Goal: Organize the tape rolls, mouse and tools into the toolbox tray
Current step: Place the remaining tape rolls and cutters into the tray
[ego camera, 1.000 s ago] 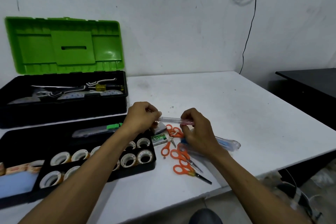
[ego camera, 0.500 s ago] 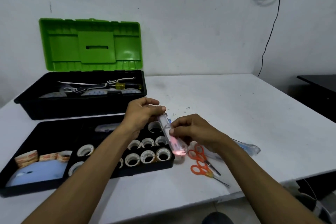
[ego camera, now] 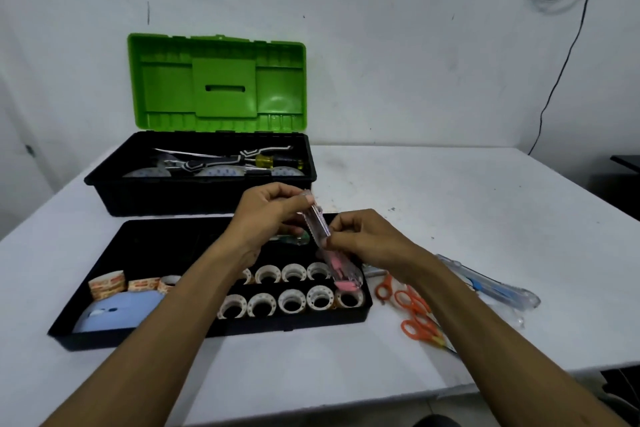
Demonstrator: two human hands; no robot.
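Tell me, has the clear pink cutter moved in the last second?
Yes. The clear pink cutter went left, from above the orange scissors to over the black tray's right end.

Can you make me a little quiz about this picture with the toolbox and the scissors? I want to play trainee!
1. True or false: the orange scissors lie on the table, outside the black tray.
2. What do the left hand and the right hand hold together? A) a hammer B) a clear cutter C) a cup
3. Fill in: the open toolbox lid is coloured ____.
Key: 1 true; 2 B; 3 green.
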